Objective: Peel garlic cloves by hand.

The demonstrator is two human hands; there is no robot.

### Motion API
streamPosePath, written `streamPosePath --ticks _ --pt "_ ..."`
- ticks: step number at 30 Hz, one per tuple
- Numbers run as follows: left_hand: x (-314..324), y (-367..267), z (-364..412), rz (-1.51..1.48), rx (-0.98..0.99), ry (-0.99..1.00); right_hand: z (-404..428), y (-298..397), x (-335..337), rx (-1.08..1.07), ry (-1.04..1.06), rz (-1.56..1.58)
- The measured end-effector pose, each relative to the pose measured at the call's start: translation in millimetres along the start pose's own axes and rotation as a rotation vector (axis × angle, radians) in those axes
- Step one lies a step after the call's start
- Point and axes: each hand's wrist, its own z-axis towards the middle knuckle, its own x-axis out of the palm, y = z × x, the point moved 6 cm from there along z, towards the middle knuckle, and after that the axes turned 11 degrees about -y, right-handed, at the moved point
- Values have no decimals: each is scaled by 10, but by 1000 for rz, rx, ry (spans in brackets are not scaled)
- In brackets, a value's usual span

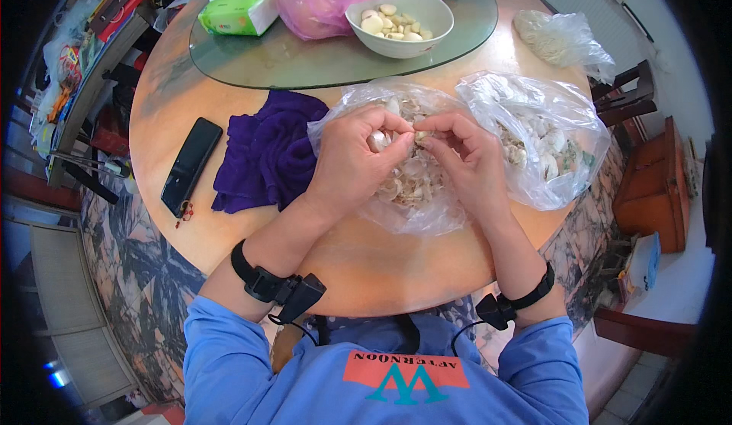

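My left hand (357,153) and my right hand (469,159) meet fingertip to fingertip over an open clear plastic bag (429,219) of garlic skins (406,182). Pinched between them is a small pale garlic clove (421,135), partly hidden by the fingers. Under my left fingers lies a whitish piece of garlic (378,140); whether the hand holds it too is unclear. To the right, a second clear plastic bag (537,133) contains garlic bulbs and skins. Peeled cloves (394,23) lie in a white bowl (400,46) beyond my hands.
The bowl stands on a glass turntable (257,62) with a pink plastic bag (326,2) and a green tissue pack (231,14). A purple cloth (269,150) and a black phone (191,165) lie left on the round table (394,276). Another clear bag (563,42) is at back right.
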Motion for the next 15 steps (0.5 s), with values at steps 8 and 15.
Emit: streamPosePath --ticks 8,15 --pt "2 -13 5 94 143 -20 -17 42 23 -52 -4 -5" --pt "32 10 1 80 106 -46 -15 -135 87 310 35 375"
